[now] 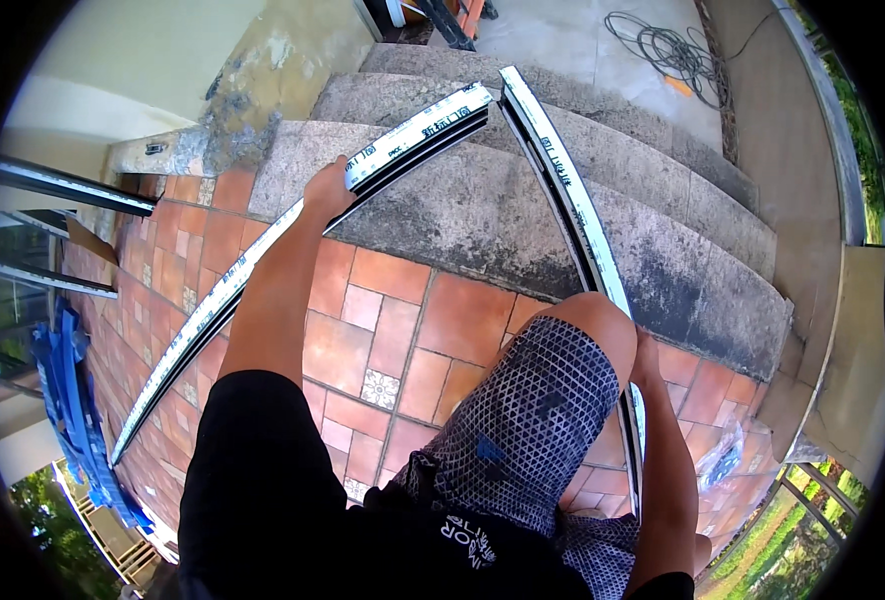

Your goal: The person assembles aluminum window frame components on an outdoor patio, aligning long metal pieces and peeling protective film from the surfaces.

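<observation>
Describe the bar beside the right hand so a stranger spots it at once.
Find the grey stone steps above the reddish tiled floor. Across them, the right bar and left bar, both long and white-faced, nearly meet at their upper ends. Yours is the right one: it alone runs down behind the bent knee and past the right hand.

L hand (329, 192) out fwd, fingers curled in grip; L wrist (310, 222) just below them. L forearm (271, 310) runs back from fingers twd body, arm approx. straight. R hand (646, 360) lower, nearer body; fingers mostly hidden, grip unclear. R forearm (670, 480) straight back below fingers. Bent knee (599, 318) betw. both hands, just beside R fingers.
</observation>
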Available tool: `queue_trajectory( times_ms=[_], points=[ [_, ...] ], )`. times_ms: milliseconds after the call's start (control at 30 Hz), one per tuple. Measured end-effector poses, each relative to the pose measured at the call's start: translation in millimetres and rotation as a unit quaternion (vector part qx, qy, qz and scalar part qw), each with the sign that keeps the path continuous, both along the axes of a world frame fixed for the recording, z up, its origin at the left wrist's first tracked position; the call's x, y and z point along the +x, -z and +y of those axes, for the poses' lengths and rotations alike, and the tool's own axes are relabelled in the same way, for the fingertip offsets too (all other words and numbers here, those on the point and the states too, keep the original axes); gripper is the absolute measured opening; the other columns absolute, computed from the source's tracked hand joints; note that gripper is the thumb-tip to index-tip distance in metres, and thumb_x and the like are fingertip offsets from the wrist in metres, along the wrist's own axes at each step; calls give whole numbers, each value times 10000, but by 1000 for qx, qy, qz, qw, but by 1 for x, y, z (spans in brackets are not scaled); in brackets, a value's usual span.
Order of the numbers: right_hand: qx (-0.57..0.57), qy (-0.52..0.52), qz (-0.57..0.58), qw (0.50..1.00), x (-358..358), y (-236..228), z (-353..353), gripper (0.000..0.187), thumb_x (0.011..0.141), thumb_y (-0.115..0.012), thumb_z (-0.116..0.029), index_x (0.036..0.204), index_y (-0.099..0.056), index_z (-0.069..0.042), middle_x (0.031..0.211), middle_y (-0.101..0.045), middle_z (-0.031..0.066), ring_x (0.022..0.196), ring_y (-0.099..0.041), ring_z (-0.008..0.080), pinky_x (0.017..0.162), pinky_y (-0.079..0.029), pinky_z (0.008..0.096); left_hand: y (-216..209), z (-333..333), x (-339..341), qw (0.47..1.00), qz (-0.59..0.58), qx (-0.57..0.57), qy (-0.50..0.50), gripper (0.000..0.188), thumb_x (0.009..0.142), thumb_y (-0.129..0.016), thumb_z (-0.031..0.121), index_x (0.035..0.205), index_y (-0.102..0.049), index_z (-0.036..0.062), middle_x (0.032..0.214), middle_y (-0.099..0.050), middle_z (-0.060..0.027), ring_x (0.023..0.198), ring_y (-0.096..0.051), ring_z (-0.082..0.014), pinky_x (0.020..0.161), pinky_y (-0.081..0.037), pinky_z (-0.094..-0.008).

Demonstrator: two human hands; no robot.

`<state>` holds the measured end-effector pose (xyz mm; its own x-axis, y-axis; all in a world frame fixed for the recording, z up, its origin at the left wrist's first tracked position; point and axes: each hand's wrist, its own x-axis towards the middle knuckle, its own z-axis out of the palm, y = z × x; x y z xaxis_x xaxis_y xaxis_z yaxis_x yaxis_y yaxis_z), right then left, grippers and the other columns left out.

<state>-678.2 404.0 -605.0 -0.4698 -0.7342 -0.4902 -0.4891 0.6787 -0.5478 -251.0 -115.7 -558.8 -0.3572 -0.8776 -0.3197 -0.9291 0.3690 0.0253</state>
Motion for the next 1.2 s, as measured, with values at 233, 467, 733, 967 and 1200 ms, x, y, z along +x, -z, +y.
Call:
queue_trajectory(
  times_ms=[233,467,733,967,1200],
  points=[
    [-70,59,-120,988,2,36,53,582,812,-815,-386,1249,-701,-19,1120,-745,261,1047,-708,452,890,-556,463,-8,16,15,1000,11,6,-25,562,791,-829,164,1269,-541,98,1223,-692,-184,1190,-655,-390,995,-535,-492],
    [-3,98,-110,989,34,18,97,537,829,-792,-377,1239,-709,-40,1122,-746,250,1040,-706,448,880,-557,463,-1,32,80,999,27,-11,-38,569,772,-837,130,1266,-562,64,1218,-700,-224,1141,-664,-423,974,-538,-481],
    [-50,181,-104,977,28,23,116,486,850,-765,-366,1228,-720,-64,1125,-747,238,1032,-705,444,868,-559,463,15,45,-7,998,4,-31,55,925,727,-912,248,1495,-423,83,1465,-529,-198,1382,-496,-400,1132,-420,-542],
    [-35,5,18,999,56,37,43,621,693,-811,-148,1301,-682,-147,1017,-745,170,1003,-705,388,831,-568,502,1,154,-152,833,269,-118,468,1041,692,-928,285,1557,-400,48,1597,-399,-213,1496,-340,-427,1245,-255,-556],
    [146,154,115,970,58,16,241,357,719,-818,-145,1064,-727,-150,959,-750,87,958,-730,320,736,-579,468,23,286,-294,802,135,378,442,568,814,-776,147,1337,-610,1,1242,-701,-243,1186,-655,-422,1024,-495,-513]
  ],
)
